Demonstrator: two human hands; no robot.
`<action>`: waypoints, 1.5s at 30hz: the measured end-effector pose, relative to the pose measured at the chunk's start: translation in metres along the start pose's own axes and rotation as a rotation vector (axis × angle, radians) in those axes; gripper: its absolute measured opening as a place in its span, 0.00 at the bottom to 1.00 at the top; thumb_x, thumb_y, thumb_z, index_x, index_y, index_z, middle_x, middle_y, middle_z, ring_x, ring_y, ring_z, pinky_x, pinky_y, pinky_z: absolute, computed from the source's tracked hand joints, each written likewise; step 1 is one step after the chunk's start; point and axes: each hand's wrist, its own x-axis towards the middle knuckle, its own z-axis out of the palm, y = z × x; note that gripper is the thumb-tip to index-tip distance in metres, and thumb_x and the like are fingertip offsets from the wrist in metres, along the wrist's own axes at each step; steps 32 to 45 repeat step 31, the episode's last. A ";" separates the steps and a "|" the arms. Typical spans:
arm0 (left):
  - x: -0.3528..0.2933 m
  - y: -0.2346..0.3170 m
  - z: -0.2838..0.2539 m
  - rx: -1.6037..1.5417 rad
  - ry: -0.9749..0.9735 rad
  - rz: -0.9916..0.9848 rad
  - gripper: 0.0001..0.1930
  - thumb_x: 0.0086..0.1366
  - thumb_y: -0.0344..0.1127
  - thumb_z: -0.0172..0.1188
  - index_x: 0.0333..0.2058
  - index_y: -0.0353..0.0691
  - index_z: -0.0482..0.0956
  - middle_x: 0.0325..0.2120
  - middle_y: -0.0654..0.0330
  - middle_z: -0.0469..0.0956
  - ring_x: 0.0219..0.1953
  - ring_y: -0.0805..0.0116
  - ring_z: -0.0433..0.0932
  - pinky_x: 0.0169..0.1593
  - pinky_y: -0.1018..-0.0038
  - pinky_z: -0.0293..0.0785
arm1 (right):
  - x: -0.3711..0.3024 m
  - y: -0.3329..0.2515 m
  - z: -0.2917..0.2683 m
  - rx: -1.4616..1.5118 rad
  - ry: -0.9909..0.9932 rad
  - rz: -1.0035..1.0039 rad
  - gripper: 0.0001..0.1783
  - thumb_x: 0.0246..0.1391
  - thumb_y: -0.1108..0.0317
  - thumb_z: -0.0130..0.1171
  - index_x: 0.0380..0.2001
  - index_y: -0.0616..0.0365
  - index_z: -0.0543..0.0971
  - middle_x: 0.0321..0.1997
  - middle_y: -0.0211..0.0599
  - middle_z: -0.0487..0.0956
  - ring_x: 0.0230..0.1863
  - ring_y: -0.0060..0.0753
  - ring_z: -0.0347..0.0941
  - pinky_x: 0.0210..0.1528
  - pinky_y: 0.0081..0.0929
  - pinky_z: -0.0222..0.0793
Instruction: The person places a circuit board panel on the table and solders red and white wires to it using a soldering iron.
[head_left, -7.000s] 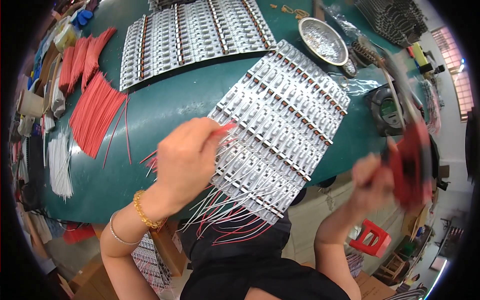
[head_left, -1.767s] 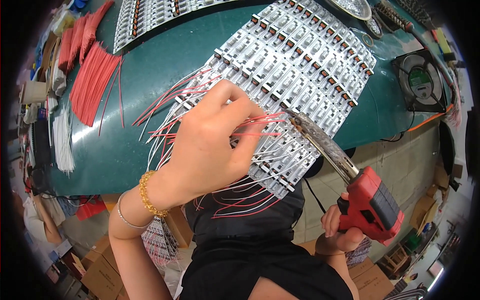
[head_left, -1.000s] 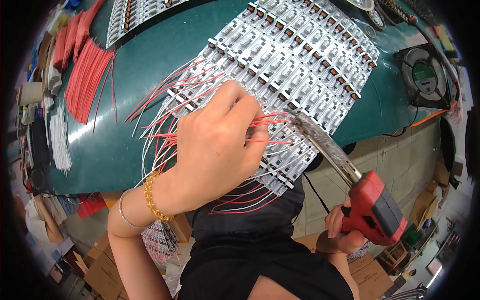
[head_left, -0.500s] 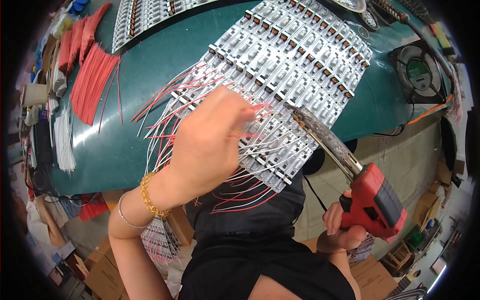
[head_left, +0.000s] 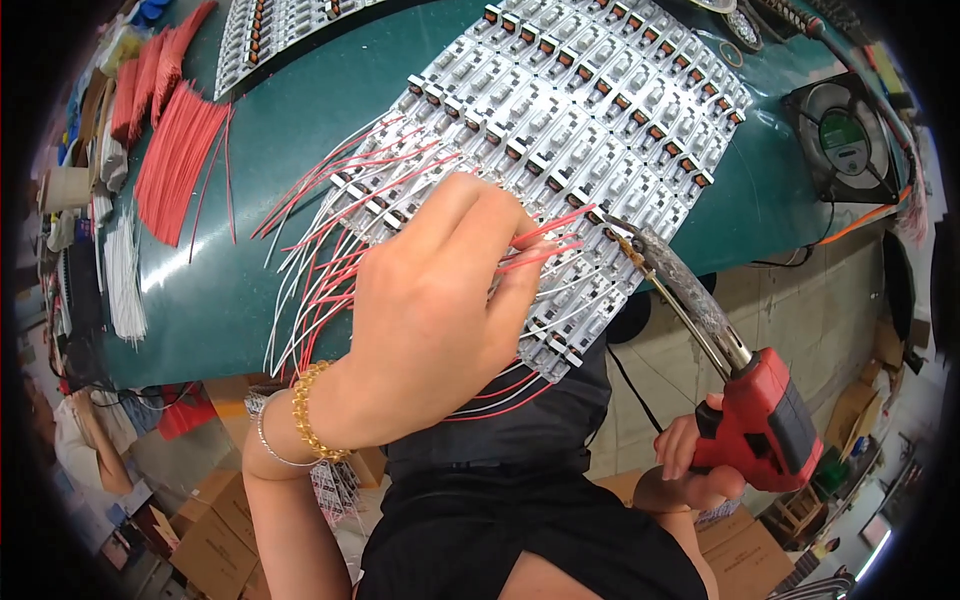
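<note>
My left hand [head_left: 440,290] is closed in a pinch on several red wires [head_left: 553,226], whose ends stick out past the fingertips to the right. It hovers over the lower part of a white panel of small circuit boards [head_left: 560,125], hiding some of it. Red and white wires trail from the panel's left and lower edges. My right hand [head_left: 690,455] grips a red and black soldering gun [head_left: 765,425] by its handle. The gun's dark tip points up and left, close to the wire ends; whether they touch, I cannot tell.
Bundles of red wire [head_left: 178,165] and white wire [head_left: 124,280] lie on the green tabletop [head_left: 300,115] at left. Another board panel [head_left: 262,40] lies at the far left. A square black fan [head_left: 842,140] stands at right. Cardboard boxes [head_left: 215,535] are below; another person's arm [head_left: 100,445] shows at left.
My left hand has come slightly right and down, and the red wire ends now reach closer to the iron's tip. The soldering gun has shifted a little right and down.
</note>
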 end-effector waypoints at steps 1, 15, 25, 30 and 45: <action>-0.002 -0.002 0.002 0.003 -0.002 -0.006 0.06 0.49 0.22 0.61 0.24 0.33 0.72 0.24 0.56 0.71 0.25 0.64 0.72 0.28 0.75 0.67 | -0.001 0.002 0.001 -0.015 0.025 -0.014 0.53 0.42 0.30 0.51 0.52 0.73 0.58 0.07 0.23 0.63 0.08 0.20 0.60 0.14 0.16 0.58; -0.007 -0.008 0.015 0.140 0.015 0.014 0.06 0.47 0.20 0.59 0.24 0.34 0.71 0.23 0.56 0.72 0.24 0.63 0.73 0.28 0.73 0.69 | 0.005 0.001 0.007 -0.011 0.069 0.120 0.46 0.40 0.34 0.59 0.42 0.72 0.66 0.07 0.24 0.62 0.08 0.19 0.59 0.12 0.15 0.56; -0.007 -0.010 0.016 0.146 0.037 0.050 0.07 0.47 0.20 0.59 0.24 0.34 0.70 0.23 0.57 0.71 0.23 0.63 0.73 0.27 0.74 0.69 | 0.004 -0.002 0.009 -0.027 0.078 0.070 0.51 0.43 0.34 0.56 0.49 0.78 0.61 0.07 0.24 0.63 0.08 0.18 0.59 0.12 0.15 0.57; -0.007 -0.010 0.016 0.130 0.030 0.052 0.07 0.47 0.20 0.59 0.24 0.34 0.70 0.23 0.56 0.72 0.24 0.62 0.73 0.27 0.73 0.69 | 0.002 0.002 0.009 -0.038 0.088 0.046 0.50 0.45 0.35 0.54 0.51 0.77 0.60 0.08 0.24 0.64 0.08 0.20 0.59 0.13 0.15 0.57; -0.006 -0.009 0.015 0.128 0.022 0.055 0.07 0.47 0.20 0.59 0.24 0.34 0.71 0.24 0.56 0.72 0.25 0.62 0.73 0.28 0.73 0.69 | 0.002 0.001 0.012 -0.061 0.130 0.032 0.50 0.46 0.35 0.53 0.52 0.76 0.59 0.08 0.25 0.64 0.08 0.20 0.60 0.14 0.15 0.58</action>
